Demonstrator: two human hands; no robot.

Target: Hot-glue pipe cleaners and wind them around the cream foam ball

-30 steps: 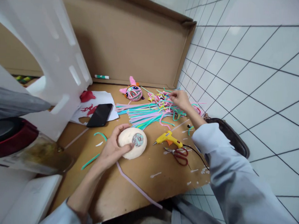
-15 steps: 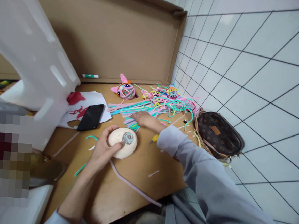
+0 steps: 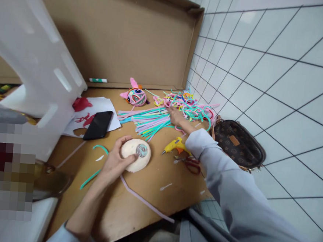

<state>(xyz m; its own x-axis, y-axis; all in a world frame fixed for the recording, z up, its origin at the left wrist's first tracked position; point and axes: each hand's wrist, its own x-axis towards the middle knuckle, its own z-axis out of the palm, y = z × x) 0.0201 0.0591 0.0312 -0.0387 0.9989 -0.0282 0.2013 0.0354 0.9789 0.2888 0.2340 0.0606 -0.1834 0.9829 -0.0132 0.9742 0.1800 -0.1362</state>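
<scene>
My left hand (image 3: 119, 158) is closed round a cream-coloured, dome-shaped ball (image 3: 131, 163), the thumb lying beside a round grey and teal patch on its surface. Reaching forward, my right hand (image 3: 175, 116) lies at the edge of the tangled pipe cleaners (image 3: 191, 106), its fingers stretched out and their tips partly lost among the strands. Straight pipe cleaners (image 3: 152, 121) in teal, pink and lilac spread out to its left. Below my right forearm are a yellow glue gun (image 3: 175, 144) and red-handled scissors (image 3: 193, 166), both partly covered by the sleeve.
A pink-eared craft figure (image 3: 137, 96) stands at the back. To the left are a black phone (image 3: 98, 125) on white paper (image 3: 107, 104) and a white plastic stool (image 3: 63, 62). A brown handbag (image 3: 238, 145) rests by the tiled wall. A lilac pipe cleaner (image 3: 147, 204) crosses the front.
My right hand has moved right and away from me, from the straight pipe cleaners to the tangled pile. The glue gun and scissors have come into view. The ball stays in my left hand.
</scene>
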